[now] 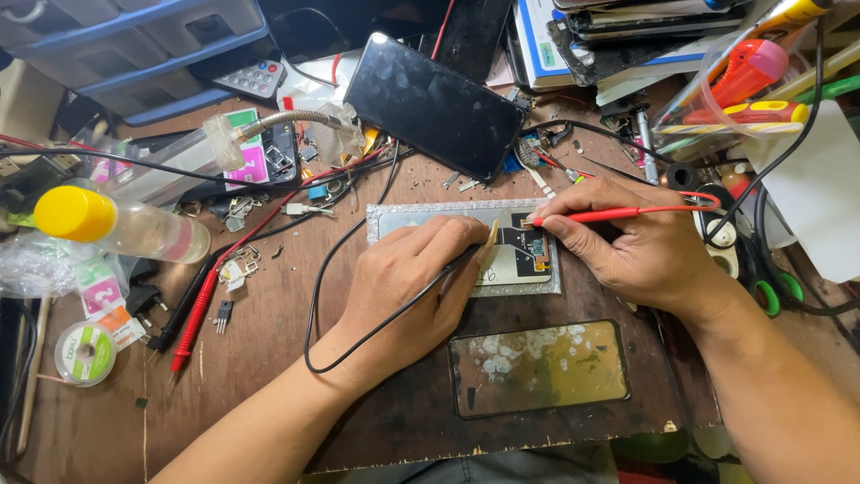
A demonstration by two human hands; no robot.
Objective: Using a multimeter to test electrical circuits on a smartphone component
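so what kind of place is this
Most likely a phone repair bench: an opened phone lies under both hands, the right hand touches a red probe to it, and a loose screen leans behind.

Opened phone (466,246): left part hidden under left hand (408,282), right edge under right hand (632,251); board detail too small to tell. Black probe (466,260): tip concealed between left fingers, just left of phone's board. Red probe (618,214): rear end lost under right hand, right of phone. Both forearms cut by bottom edge, below phone. Plastic drawers (134,45) far up-left of phone: cut by top edge. Clear tool cup (743,76) up-right of phone: cut by top edge, contents partly hidden.
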